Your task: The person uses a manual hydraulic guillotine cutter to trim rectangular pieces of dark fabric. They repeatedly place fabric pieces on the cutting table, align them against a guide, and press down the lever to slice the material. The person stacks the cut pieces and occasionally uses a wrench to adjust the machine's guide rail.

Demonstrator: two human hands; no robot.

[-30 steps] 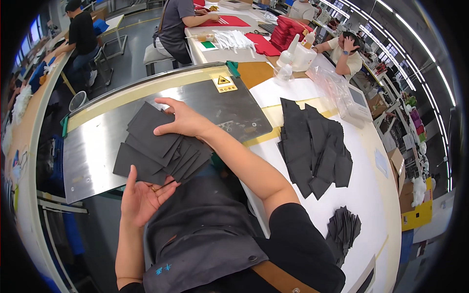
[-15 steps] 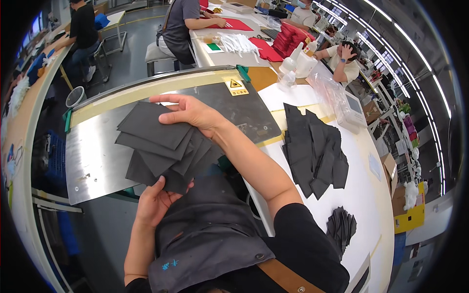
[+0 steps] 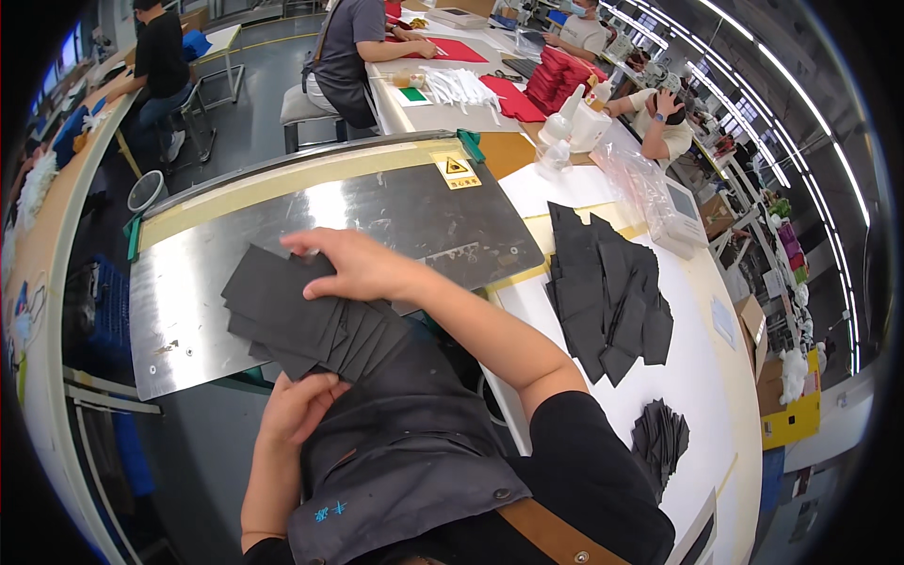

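One fanned black stack (image 3: 287, 306) spans the metal plate's (image 3: 188, 292) near edge, bare steel leftward. Left hand (image 3: 303, 405): fingers pinching it; right hand (image 3: 358, 268): fingers spread wide, grip unclear. Two piles, large (image 3: 607, 292) and small (image 3: 659, 438), lie on the right-hand worktop (image 3: 711, 377).

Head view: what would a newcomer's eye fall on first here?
First, probably the fan of black pieces over the shiny metal plate, with the right hand at its upper side and the left hand at its lower edge. Next, the bright red pile on the table beyond, and the yellow warning sign near the plate's far right corner.
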